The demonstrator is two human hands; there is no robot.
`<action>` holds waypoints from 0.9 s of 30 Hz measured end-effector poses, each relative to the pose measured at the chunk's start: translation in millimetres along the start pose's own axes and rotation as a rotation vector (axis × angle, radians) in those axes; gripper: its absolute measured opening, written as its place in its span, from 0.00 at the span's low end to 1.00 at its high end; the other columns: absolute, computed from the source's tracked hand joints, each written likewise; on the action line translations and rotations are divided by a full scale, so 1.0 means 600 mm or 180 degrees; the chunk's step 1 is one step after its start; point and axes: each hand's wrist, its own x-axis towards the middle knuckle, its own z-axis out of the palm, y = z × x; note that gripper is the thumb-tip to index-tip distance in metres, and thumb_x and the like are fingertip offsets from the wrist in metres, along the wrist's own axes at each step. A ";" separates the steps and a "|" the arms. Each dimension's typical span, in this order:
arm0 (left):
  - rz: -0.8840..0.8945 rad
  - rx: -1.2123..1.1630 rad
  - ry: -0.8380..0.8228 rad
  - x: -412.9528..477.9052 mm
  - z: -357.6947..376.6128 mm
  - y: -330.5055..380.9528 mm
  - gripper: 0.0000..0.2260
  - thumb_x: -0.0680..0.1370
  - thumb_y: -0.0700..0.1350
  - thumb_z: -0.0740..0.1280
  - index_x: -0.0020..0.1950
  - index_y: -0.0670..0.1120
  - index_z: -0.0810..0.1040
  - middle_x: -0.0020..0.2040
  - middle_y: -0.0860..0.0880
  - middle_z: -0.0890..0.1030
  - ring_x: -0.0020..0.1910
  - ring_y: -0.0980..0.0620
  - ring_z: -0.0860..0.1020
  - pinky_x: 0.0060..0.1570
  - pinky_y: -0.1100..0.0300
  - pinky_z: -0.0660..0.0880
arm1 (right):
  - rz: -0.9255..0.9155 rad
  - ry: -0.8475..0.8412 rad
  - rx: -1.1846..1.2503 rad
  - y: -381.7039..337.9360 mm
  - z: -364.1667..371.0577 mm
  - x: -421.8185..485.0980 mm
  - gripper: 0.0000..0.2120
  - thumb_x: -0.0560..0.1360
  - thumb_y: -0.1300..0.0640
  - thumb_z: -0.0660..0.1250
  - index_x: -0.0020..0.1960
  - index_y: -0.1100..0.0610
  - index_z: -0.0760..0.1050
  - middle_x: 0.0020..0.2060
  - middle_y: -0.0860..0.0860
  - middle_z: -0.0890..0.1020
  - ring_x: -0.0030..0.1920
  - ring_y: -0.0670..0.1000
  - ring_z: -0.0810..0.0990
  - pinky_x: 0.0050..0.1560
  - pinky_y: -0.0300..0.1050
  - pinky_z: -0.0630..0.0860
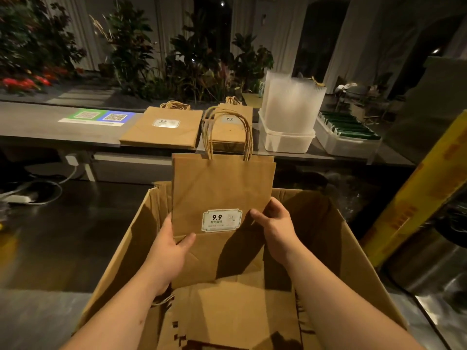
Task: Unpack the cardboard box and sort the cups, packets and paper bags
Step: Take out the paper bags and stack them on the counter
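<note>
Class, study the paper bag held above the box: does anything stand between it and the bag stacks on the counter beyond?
Nothing visible does. The left hand and right hand grip the paper bag over the cardboard box; only open floor lies between it and the left stack and right stack on the counter.

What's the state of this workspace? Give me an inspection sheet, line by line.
Surface: grey counter beyond the cardboard box.
Job's things: paper bag held upright, partly inside the box; left bag stack, right bag stack on counter; cup stacks in tub; green packets in tray.
Clutter: QR-code signs on the counter.
Hands: left hand and right hand grip the bag's sides.
Cables: white cable on the floor, left.
Surroundings: plants behind the counter.
</note>
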 end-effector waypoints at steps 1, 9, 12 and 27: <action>-0.0008 0.0003 0.0110 0.003 -0.002 -0.004 0.25 0.82 0.46 0.67 0.76 0.60 0.65 0.66 0.56 0.78 0.67 0.51 0.75 0.68 0.39 0.73 | 0.0003 -0.0057 0.0020 0.000 -0.002 0.006 0.11 0.81 0.64 0.67 0.61 0.54 0.78 0.53 0.54 0.87 0.55 0.56 0.86 0.56 0.57 0.83; 0.0665 0.0052 0.0836 0.003 -0.018 -0.011 0.21 0.83 0.44 0.64 0.75 0.56 0.67 0.64 0.55 0.79 0.65 0.53 0.77 0.66 0.45 0.74 | 0.1299 -0.0431 -0.3701 0.136 -0.132 0.042 0.36 0.78 0.53 0.73 0.81 0.51 0.59 0.75 0.53 0.70 0.74 0.57 0.71 0.71 0.53 0.73; 0.0796 0.0152 0.0861 -0.003 -0.013 -0.010 0.19 0.84 0.41 0.64 0.70 0.59 0.67 0.59 0.61 0.78 0.56 0.69 0.78 0.56 0.63 0.75 | 0.1665 -0.0682 -0.4500 0.176 -0.156 0.035 0.42 0.74 0.50 0.76 0.82 0.48 0.57 0.75 0.53 0.69 0.74 0.59 0.69 0.72 0.57 0.72; 0.0905 0.0428 0.1126 -0.008 -0.016 -0.004 0.23 0.84 0.43 0.62 0.78 0.53 0.60 0.65 0.51 0.74 0.62 0.49 0.76 0.60 0.47 0.78 | 0.0561 -0.1192 -0.4172 0.040 -0.131 0.037 0.22 0.80 0.61 0.67 0.68 0.41 0.69 0.57 0.48 0.77 0.55 0.49 0.80 0.54 0.47 0.83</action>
